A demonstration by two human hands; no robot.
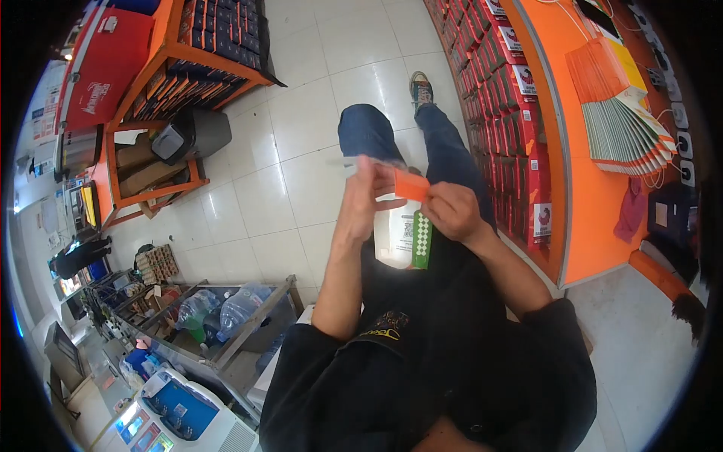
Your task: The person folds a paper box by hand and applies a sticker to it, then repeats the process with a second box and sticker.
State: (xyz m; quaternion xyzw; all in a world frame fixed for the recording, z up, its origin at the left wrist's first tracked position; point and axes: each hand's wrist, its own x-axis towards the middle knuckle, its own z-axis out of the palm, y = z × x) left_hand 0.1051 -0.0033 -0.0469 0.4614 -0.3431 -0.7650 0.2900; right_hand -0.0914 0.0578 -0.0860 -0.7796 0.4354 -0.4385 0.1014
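Note:
A white carton [393,239] with a printed code and a green patterned side rests on my lap. Just above it, an orange flap [410,185] spans the gap between my hands. My right hand [451,211] pinches the flap's right end, with its fingers closed. At the flap's left end is my left hand [364,197], its fingers partly spread and bent around a pale, motion-blurred piece [354,163]. How that piece joins the flap cannot be made out.
Stacked red boxes [520,143] and an orange counter [576,233] with fanned paper bags [626,134] stand at right. A dark bin [197,135] sits by an orange shelf at left. Below it, a metal-framed cart [260,320] holds plastic bottles [242,307].

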